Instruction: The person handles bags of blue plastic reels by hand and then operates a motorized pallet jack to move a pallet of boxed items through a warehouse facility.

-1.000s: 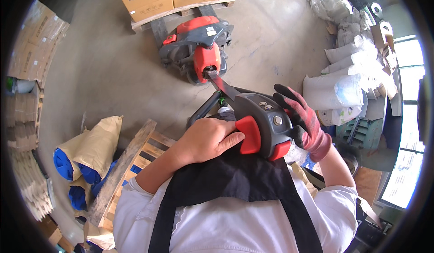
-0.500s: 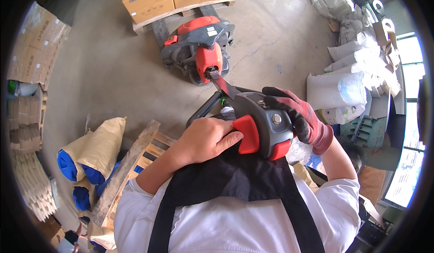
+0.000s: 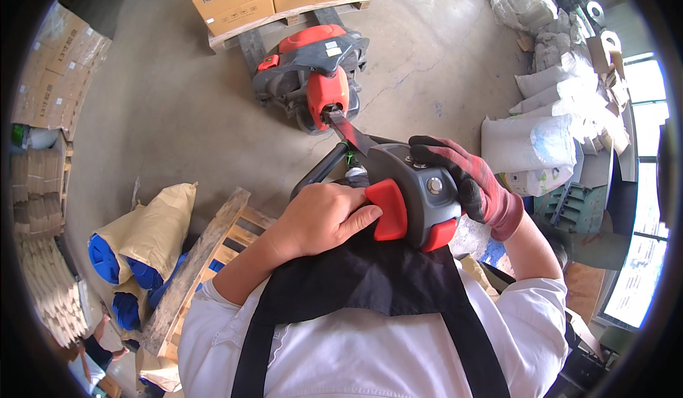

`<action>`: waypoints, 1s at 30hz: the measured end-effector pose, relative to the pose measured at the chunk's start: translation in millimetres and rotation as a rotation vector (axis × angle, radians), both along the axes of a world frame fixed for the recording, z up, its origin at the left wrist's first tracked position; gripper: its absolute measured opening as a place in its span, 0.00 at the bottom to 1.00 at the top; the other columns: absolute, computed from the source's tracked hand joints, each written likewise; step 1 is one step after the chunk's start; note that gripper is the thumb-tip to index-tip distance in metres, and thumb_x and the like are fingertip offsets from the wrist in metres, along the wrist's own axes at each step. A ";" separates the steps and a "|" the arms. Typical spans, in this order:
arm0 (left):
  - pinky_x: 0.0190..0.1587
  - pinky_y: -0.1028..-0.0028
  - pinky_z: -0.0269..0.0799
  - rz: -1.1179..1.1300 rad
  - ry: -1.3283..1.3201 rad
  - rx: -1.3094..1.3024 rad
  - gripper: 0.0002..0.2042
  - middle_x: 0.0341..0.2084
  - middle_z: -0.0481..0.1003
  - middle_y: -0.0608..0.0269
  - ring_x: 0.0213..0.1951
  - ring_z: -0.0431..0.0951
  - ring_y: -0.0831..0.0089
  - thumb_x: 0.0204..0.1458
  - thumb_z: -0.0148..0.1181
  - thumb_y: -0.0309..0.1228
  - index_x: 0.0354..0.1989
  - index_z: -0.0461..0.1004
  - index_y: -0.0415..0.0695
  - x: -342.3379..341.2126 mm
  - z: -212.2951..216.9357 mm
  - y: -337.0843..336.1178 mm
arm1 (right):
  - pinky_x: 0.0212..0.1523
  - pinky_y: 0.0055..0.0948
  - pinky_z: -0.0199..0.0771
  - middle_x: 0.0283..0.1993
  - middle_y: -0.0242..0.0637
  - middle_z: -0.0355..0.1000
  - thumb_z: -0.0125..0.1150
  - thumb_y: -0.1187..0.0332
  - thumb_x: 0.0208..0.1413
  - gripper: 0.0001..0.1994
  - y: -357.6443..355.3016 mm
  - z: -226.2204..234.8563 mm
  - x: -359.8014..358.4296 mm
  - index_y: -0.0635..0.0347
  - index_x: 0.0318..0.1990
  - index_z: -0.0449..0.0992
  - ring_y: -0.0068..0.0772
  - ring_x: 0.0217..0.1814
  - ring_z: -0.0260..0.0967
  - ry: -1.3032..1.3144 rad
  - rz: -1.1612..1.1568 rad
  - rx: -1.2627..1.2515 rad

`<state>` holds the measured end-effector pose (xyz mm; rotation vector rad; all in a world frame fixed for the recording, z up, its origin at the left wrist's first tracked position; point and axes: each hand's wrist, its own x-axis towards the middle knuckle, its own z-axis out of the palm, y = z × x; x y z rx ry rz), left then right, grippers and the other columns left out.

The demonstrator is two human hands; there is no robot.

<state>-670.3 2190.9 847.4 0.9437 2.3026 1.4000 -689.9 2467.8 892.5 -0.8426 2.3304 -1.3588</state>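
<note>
An electric pallet truck (image 3: 331,56) in red and black stands ahead of me, its tiller running back to a grey control head (image 3: 420,184) with red paddles at my chest. My bare left hand (image 3: 320,216) is closed round the left grip of that handle, thumb lying by the red paddle. A red and black knitted glove covers my right hand (image 3: 469,177). Its fingers curl over the head's right side, with fingertips near the small controls on top. The grips inside both hands are mostly hidden.
Brown cartons (image 3: 249,0) sit on a wooden pallet (image 3: 292,19) beyond the truck. A tilted pallet (image 3: 196,270) and paper sacks with blue contents (image 3: 160,227) lie at left. White sacks (image 3: 530,145) line the right. Another person (image 3: 99,352) shows at the lower left edge.
At the lower left, the other person's arm and dark clothing have shifted further into view. My hands keep their hold, and the truck stays in nearly the same place.
</note>
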 end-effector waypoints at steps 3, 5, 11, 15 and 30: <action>0.28 0.58 0.67 0.006 -0.020 0.009 0.18 0.20 0.73 0.50 0.26 0.74 0.50 0.57 0.49 0.44 0.29 0.73 0.40 -0.2 3.0 0.1 | 0.55 0.37 0.65 0.59 0.54 0.62 0.40 0.39 0.56 0.37 1.5 -1.3 -0.2 0.67 0.56 0.65 0.55 0.56 0.66 0.009 -0.004 0.003; 0.29 0.59 0.67 0.010 -0.012 0.014 0.18 0.20 0.73 0.50 0.26 0.74 0.50 0.57 0.50 0.44 0.28 0.72 0.40 1.5 1.5 0.4 | 0.54 0.37 0.66 0.58 0.54 0.63 0.41 0.39 0.55 0.37 0.6 -1.5 -0.2 0.67 0.56 0.65 0.56 0.55 0.66 0.038 0.003 0.012; 0.29 0.59 0.67 0.000 -0.025 -0.017 0.18 0.20 0.73 0.50 0.26 0.73 0.50 0.57 0.50 0.44 0.29 0.72 0.40 2.4 1.2 -0.4 | 0.54 0.37 0.67 0.58 0.55 0.63 0.43 0.39 0.54 0.37 1.1 -5.2 3.2 0.66 0.56 0.65 0.58 0.55 0.66 0.084 -0.022 -0.004; 0.29 0.59 0.67 0.005 -0.020 0.001 0.18 0.20 0.73 0.51 0.26 0.73 0.50 0.57 0.49 0.44 0.28 0.72 0.40 2.5 1.0 0.2 | 0.54 0.37 0.67 0.59 0.56 0.61 0.44 0.39 0.54 0.36 3.5 -3.1 0.8 0.66 0.56 0.64 0.58 0.56 0.65 0.068 0.018 0.019; 0.28 0.59 0.67 0.004 -0.019 -0.024 0.18 0.19 0.73 0.52 0.26 0.73 0.51 0.57 0.50 0.43 0.25 0.71 0.40 -0.4 4.7 0.1 | 0.54 0.42 0.66 0.62 0.61 0.57 0.43 0.36 0.54 0.39 8.9 -5.5 4.4 0.64 0.59 0.63 0.65 0.61 0.59 0.231 0.036 -0.040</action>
